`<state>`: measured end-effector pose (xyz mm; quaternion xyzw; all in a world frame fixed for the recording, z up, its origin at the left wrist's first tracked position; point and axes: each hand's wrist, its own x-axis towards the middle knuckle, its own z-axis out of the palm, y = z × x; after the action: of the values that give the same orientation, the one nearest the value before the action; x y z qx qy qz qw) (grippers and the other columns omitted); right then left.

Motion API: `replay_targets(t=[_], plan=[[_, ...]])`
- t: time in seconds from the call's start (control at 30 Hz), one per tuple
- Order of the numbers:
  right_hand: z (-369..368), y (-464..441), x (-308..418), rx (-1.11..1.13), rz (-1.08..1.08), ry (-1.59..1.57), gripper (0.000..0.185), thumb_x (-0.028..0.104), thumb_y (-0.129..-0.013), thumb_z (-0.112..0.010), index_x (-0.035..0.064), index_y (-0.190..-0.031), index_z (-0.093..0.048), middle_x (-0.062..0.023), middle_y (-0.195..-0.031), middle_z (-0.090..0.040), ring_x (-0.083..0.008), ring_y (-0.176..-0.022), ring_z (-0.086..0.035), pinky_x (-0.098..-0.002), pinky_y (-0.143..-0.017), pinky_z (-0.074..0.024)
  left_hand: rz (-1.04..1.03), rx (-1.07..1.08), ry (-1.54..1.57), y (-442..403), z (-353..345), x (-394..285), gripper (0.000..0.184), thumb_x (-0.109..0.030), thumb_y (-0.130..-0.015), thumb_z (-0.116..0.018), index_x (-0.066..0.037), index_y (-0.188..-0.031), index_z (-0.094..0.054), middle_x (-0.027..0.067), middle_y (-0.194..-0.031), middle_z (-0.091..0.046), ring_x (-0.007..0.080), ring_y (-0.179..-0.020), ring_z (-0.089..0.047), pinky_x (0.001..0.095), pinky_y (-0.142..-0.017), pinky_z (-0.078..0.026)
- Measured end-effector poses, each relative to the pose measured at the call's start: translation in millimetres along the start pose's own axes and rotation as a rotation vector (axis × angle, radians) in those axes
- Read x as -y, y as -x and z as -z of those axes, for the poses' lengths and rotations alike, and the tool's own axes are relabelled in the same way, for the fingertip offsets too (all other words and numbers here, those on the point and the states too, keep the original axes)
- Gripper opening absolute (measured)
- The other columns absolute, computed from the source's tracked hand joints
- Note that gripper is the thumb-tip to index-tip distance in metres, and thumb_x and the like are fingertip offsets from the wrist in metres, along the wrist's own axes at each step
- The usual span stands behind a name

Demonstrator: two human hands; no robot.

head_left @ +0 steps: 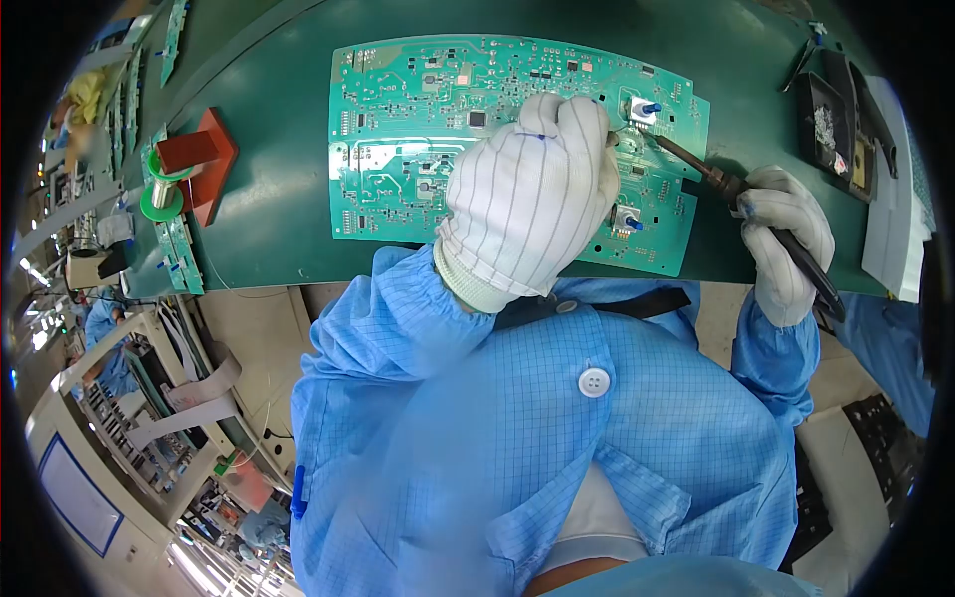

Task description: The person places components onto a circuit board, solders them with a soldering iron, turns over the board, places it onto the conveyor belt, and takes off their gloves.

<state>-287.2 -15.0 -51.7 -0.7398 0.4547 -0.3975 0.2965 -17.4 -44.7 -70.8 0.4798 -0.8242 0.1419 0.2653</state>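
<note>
A large green circuit board (398,189) lies on the green bench top, covered in small components. My left hand (532,194), in a striped white glove, rests over its middle with the fingers pinched together. A thin strand of solder wire seems to come out at the fingertips, though the fingers mostly hide it. My right hand (786,234), also gloved, is wrapped round the dark handle of a soldering iron (736,189). The iron's tip points left to the board, just below a white encoder with a blue shaft (645,109). A second encoder (627,221) sits nearer me.
On the left, a green spool of solder wire (162,194) stands by a red stand (211,164). At the right are a black soldering-iron holder tray (831,129) and a white box edge (900,199). Smaller boards (179,257) lie at the left edge.
</note>
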Motion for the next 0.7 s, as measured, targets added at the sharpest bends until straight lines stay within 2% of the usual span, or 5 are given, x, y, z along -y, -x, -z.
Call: replay_targets(t=[0.27, 0.4, 0.53, 0.6, 0.7], plan=[[-1, 1, -2, -0.051, 0.108, -0.082, 0.02, 0.004, -0.071, -0.065, 0.0021, -0.091, -0.068, -0.0136, -0.088, -0.071, -0.0292, -0.08, -0.065, -0.0375, -0.072, -0.0514, 0.034, 0.069, 0.043, -2, 7, -3, 0.015, -0.018, -0.082, -0.063, -0.009, -0.082, -0.051, 0.0068, -0.078, -0.053, 0.0141, -0.058, -0.051, 0.0272, -0.049, -0.043], [-8, 7, 18, -0.099, 0.077, -0.035, 0.024, -0.008, -0.076, -0.057, -0.0018, -0.1, -0.062, -0.017, -0.083, -0.061, -0.0233, -0.076, -0.06, -0.032, -0.067, -0.0468, -0.012, -0.006, 0.085, -1, -3, -2, 0.015, -0.016, -0.078, -0.063, -0.007, -0.081, -0.052, 0.0086, -0.081, -0.053, 0.0162, -0.063, -0.052, 0.0288, -0.051, -0.045], [-22, -3, 34, -0.125, 0.291, 0.177, 0.028, -0.01, -0.068, -0.064, -0.0029, -0.095, -0.063, -0.0155, -0.073, -0.061, -0.0246, -0.061, -0.058, -0.0324, -0.055, -0.0456, -0.05, -0.058, -0.008, 0, -1, -7, 0.015, -0.015, -0.076, -0.063, -0.005, -0.083, -0.054, 0.0114, -0.087, -0.055, 0.0186, -0.068, -0.053, 0.0295, -0.054, -0.047], [-28, -4, 33, -0.134, 0.343, 0.193, 0.028, -0.009, -0.067, -0.065, -0.003, -0.094, -0.063, -0.0155, -0.074, -0.062, -0.0252, -0.06, -0.059, -0.0326, -0.055, -0.0457, -0.012, 0.08, 0.026, -1, 3, -8, 0.016, -0.015, -0.077, -0.063, -0.004, -0.085, -0.056, 0.0131, -0.091, -0.058, 0.0188, -0.07, -0.055, 0.0288, -0.056, -0.049], [-28, -4, 30, -0.128, 0.394, 0.215, 0.029, -0.008, -0.063, -0.066, -0.0025, -0.092, -0.064, -0.0149, -0.076, -0.064, -0.0266, -0.062, -0.059, -0.0338, -0.056, -0.0466, -0.02, 0.038, 0.002, 0, 3, -9, 0.015, -0.015, -0.077, -0.062, -0.005, -0.084, -0.055, 0.013, -0.091, -0.058, 0.0188, -0.072, -0.056, 0.0284, -0.058, -0.05]])
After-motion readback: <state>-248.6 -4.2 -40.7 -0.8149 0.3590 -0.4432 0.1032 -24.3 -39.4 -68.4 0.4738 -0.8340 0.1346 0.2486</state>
